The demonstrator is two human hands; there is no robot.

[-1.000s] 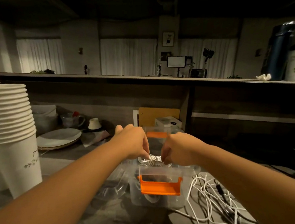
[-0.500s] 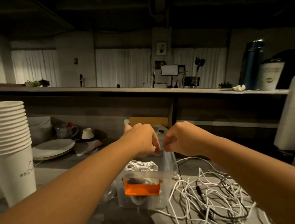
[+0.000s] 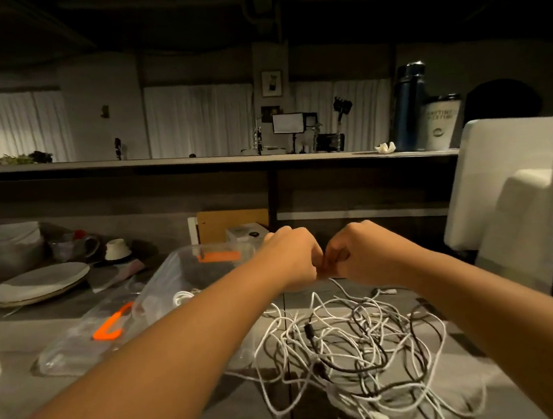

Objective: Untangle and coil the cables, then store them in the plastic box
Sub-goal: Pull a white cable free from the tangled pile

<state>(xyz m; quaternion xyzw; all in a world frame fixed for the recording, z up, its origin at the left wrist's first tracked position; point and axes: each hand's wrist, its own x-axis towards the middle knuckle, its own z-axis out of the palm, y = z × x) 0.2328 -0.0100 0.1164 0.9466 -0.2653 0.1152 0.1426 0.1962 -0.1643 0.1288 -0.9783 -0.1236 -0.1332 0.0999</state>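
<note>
Above the grey counter (image 3: pixel 484 388), just past a heap of tangled cables (image 3: pixel 353 343), the person's two hands meet knuckle to knuckle. The left hand (image 3: pixel 291 258) and the right hand (image 3: pixel 367 254) both have their fingers curled in, with the fingertips touching each other. A white cable (image 3: pixel 337 286) climbs out of the heap to that spot and looks pinched between both hands, though the fingers hide the grip itself. The heap is a mix of white and dark cables lying loose on the counter, below the hands and to the right of the box. The clear plastic box (image 3: pixel 172 261) stands open to the left of the hands, partly behind the left forearm, with an orange latch (image 3: pixel 219 256) on its far wall and a coiled white cable (image 3: pixel 182 297) inside. Its clear lid (image 3: pixel 73 347), also with an orange clip, lies flat on the counter just beside the box on the left. Further left sits a stack of plates (image 3: pixel 37 283), with a mug (image 3: pixel 77 246) behind it. A blue bottle (image 3: pixel 408 107) stands on the raised ledge at the back right.
</note>
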